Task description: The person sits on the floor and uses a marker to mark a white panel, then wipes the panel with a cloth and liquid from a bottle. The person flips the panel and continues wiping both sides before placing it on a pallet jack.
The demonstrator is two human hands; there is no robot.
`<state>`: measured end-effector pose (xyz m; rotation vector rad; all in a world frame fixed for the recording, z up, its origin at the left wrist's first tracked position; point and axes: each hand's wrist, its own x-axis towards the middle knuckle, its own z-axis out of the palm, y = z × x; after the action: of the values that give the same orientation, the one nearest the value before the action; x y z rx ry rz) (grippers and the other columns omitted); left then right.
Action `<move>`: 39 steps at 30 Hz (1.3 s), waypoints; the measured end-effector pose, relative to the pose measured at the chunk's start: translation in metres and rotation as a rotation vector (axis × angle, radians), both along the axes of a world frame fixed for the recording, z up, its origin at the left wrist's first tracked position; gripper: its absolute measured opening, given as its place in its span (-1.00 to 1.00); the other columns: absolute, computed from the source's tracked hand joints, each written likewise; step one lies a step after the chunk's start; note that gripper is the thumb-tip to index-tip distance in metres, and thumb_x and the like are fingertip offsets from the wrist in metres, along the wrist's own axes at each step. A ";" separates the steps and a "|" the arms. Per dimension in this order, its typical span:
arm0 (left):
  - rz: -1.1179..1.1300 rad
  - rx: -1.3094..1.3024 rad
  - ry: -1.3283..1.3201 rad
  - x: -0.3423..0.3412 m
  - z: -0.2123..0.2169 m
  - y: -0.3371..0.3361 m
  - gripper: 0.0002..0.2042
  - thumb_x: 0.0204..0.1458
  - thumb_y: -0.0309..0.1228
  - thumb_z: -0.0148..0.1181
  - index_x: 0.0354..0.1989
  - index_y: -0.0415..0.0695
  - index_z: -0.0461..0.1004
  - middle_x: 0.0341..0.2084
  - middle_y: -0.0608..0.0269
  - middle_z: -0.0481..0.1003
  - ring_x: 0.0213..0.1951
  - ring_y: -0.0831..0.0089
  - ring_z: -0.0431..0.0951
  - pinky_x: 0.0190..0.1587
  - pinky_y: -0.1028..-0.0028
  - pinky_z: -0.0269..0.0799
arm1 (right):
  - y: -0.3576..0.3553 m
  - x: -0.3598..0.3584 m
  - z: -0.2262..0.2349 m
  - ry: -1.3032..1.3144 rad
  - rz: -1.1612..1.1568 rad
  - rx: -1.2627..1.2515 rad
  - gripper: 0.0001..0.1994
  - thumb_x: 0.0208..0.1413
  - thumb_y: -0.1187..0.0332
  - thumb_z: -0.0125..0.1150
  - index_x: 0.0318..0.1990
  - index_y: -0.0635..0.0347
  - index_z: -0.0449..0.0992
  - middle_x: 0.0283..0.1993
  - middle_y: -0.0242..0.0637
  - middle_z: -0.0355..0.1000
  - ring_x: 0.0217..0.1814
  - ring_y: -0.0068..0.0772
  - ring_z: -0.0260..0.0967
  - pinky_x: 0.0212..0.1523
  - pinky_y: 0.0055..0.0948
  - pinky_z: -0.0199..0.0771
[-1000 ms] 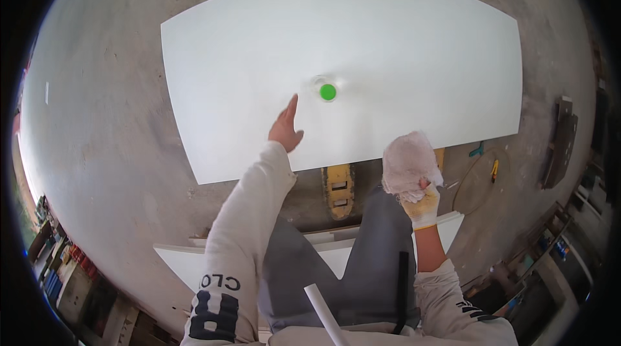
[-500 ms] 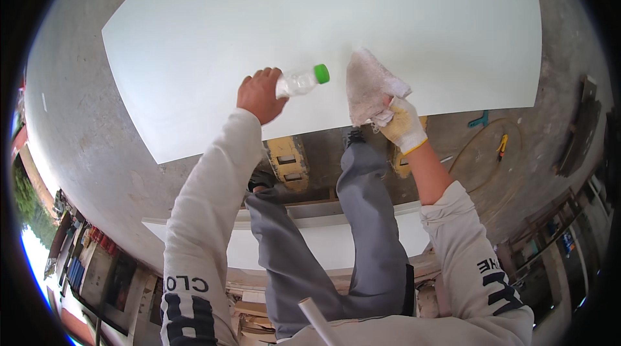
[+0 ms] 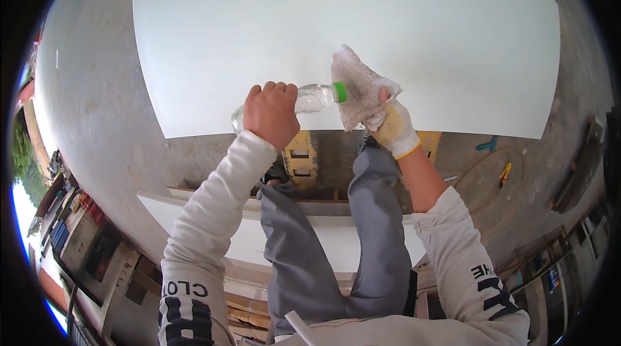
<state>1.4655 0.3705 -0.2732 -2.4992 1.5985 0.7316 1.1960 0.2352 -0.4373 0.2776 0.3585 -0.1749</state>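
My bare left hand (image 3: 272, 111) is wrapped round a clear plastic bottle (image 3: 313, 98) with a green cap. The bottle lies nearly level, its cap end pointing right and touching or just in front of a pale, greyish cloth (image 3: 362, 90). That cloth hangs bunched in my right hand (image 3: 394, 127), which wears a white and yellow work glove; a bare fingertip shows at its top. Both hands are over the near edge of a large white panel (image 3: 259, 29). How full the bottle is, I cannot tell.
Yellow blocks (image 3: 303, 161) stand under the panel's near edge. A second white board (image 3: 330, 233) lies behind my legs. On the concrete floor at right are a teal tool (image 3: 486, 145), a thin hose (image 3: 522, 168) with a yellow fitting, and dark planks (image 3: 576, 168).
My left hand has moved right and slightly down with the bottle, bringing its cap up to the cloth. The cloth has shifted a little left, and the view has shifted slightly.
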 end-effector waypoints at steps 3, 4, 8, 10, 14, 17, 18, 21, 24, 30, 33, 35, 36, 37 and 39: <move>0.119 -0.005 -0.005 -0.004 -0.029 0.055 -0.75 -0.23 -0.48 0.31 -0.31 -0.10 0.50 -0.34 0.25 0.54 -0.16 0.24 0.54 -0.07 0.24 0.37 | 0.027 0.042 0.034 0.406 0.105 0.028 -0.56 0.41 0.12 0.00 0.30 0.14 0.27 0.14 -0.23 0.40 0.12 -0.26 0.42 0.07 -0.23 0.50; 0.161 -0.033 0.000 -0.004 -0.040 0.069 -0.74 -0.24 -0.47 0.32 -0.29 -0.10 0.50 -0.33 0.25 0.54 -0.15 0.24 0.53 -0.06 0.24 0.36 | 0.032 0.055 0.050 0.499 0.124 0.024 -0.54 0.41 0.10 -0.01 0.32 0.15 0.25 0.19 -0.18 0.38 0.17 -0.20 0.40 0.11 -0.18 0.49; 0.205 -0.110 0.022 0.000 -0.079 0.097 -0.71 -0.23 -0.50 0.33 -0.24 -0.09 0.51 -0.25 0.29 0.54 -0.03 0.27 0.51 0.08 0.19 0.28 | 0.042 0.068 0.070 0.540 0.146 -0.057 -0.42 0.39 -0.03 -0.05 0.38 0.16 0.20 0.35 -0.07 0.30 0.33 0.00 0.30 0.24 -0.02 0.42; 0.259 -0.261 0.013 0.003 -0.100 0.097 -0.60 -0.23 -0.52 0.35 -0.11 -0.03 0.54 -0.05 0.26 0.54 0.15 0.18 0.42 0.21 0.15 0.22 | 0.036 0.054 0.060 0.498 0.157 -0.049 -0.40 0.39 -0.06 -0.07 0.39 0.16 0.20 0.37 -0.06 0.28 0.35 0.02 0.28 0.23 0.00 0.42; 0.709 -0.488 0.187 0.034 -0.135 0.085 -0.48 -0.29 -0.55 0.49 -0.03 -0.10 0.53 0.05 0.25 0.51 0.18 0.13 0.38 0.16 0.19 0.38 | 0.033 0.055 0.065 0.661 0.165 -0.154 -0.40 0.39 -0.07 -0.09 0.38 0.17 0.23 0.33 -0.07 0.33 0.28 -0.01 0.35 0.01 -0.16 0.55; 0.940 -0.647 0.385 0.075 -0.163 0.063 -0.45 -0.25 -0.46 0.59 0.00 -0.15 0.52 0.01 0.15 0.53 0.10 0.13 0.47 0.11 0.28 0.47 | -0.015 0.006 0.036 0.546 0.169 -0.298 -0.43 0.38 -0.02 -0.04 0.36 0.18 0.26 0.31 -0.09 0.36 0.24 -0.04 0.39 -0.05 -0.25 0.56; 0.972 -0.709 0.557 0.088 -0.174 0.052 -0.43 -0.24 -0.42 0.61 0.02 -0.15 0.51 0.00 0.11 0.54 0.07 0.14 0.51 0.10 0.28 0.49 | -0.049 -0.043 0.007 0.365 0.195 -0.360 -0.46 0.38 0.02 -0.02 0.34 0.18 0.30 0.31 -0.10 0.37 0.24 -0.06 0.39 -0.05 -0.27 0.55; 0.908 -0.663 0.586 0.116 -0.190 0.056 -0.40 -0.22 -0.37 0.60 0.06 -0.15 0.48 -0.02 0.11 0.56 0.03 0.16 0.57 0.10 0.26 0.51 | -0.035 -0.055 -0.002 0.493 0.684 -1.365 -0.55 0.32 0.15 0.06 0.26 0.16 0.41 0.29 -0.10 0.38 0.29 -0.12 0.36 -0.05 -0.29 0.55; 0.809 -0.561 0.560 0.115 -0.180 0.086 -0.22 -0.14 -0.36 0.52 0.30 -0.18 0.27 0.23 -0.01 0.36 0.27 0.05 0.34 0.31 0.22 0.31 | 0.003 -0.003 0.020 0.135 1.010 -2.660 -0.55 0.09 0.24 0.18 0.17 0.05 0.52 0.25 -0.10 0.35 0.41 -0.06 0.20 0.24 -0.15 0.37; 0.920 -0.343 0.423 -0.007 -0.128 0.260 -0.61 0.06 -0.43 0.30 0.10 -0.19 0.48 -0.05 -0.03 0.54 -0.01 0.05 0.57 0.01 0.25 0.50 | 0.103 0.029 -0.040 -0.407 1.359 -2.659 -0.38 -0.07 0.25 0.27 0.26 -0.17 0.43 0.23 -0.29 0.34 0.45 -0.09 0.07 0.53 -0.10 -0.04; 1.021 -0.038 0.839 -0.115 -0.066 0.314 -0.67 0.10 -0.37 0.26 0.04 -0.17 0.51 -0.02 0.00 0.54 0.08 0.02 0.52 0.12 0.19 0.45 | 0.170 0.096 -0.066 -0.607 1.088 -2.804 -0.35 -0.06 0.23 0.27 0.30 -0.06 0.39 0.29 -0.33 0.34 0.46 -0.25 0.11 0.55 -0.12 -0.04; 1.017 0.182 1.070 -0.171 -0.036 0.322 -0.63 0.13 -0.30 0.24 0.10 -0.12 0.47 0.01 0.01 0.52 0.04 0.01 0.53 0.08 0.20 0.47 | 0.226 0.153 -0.076 -0.664 0.954 -2.828 -0.40 -0.05 0.21 0.25 0.26 -0.01 0.46 0.26 -0.35 0.42 0.43 -0.27 0.20 0.57 -0.09 -0.07; 1.057 0.104 1.105 -0.199 -0.027 0.323 -0.63 0.14 -0.29 0.23 0.11 -0.11 0.46 0.02 0.03 0.51 0.01 0.02 0.54 0.07 0.18 0.48 | 0.257 0.191 -0.080 -0.615 0.769 -2.818 -0.46 0.00 0.25 0.21 0.23 0.00 0.50 0.31 -0.33 0.39 0.48 -0.28 0.15 0.57 -0.09 -0.06; 1.021 0.062 1.163 -0.212 -0.026 0.318 -0.62 0.13 -0.30 0.23 0.11 -0.13 0.45 0.02 0.03 0.51 0.02 0.02 0.54 0.09 0.17 0.46 | 0.282 0.225 -0.083 -0.705 0.809 -2.783 -0.54 0.11 0.26 0.14 0.20 0.00 0.52 0.34 -0.32 0.38 0.51 -0.27 0.11 0.58 -0.09 -0.09; 0.815 0.183 1.267 -0.204 -0.028 0.298 -0.63 0.12 -0.31 0.21 0.09 -0.15 0.44 -0.03 0.00 0.52 0.04 0.03 0.53 0.11 0.13 0.44 | 0.343 0.278 -0.094 -0.702 0.676 -2.853 -0.56 0.12 0.29 0.14 0.20 0.01 0.52 0.34 -0.28 0.38 0.51 -0.25 0.12 0.60 -0.10 -0.14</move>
<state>1.2617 0.6683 -0.3017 -2.5138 0.3205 2.7366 1.4741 0.5787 -0.5315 -2.5234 -0.7219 0.2071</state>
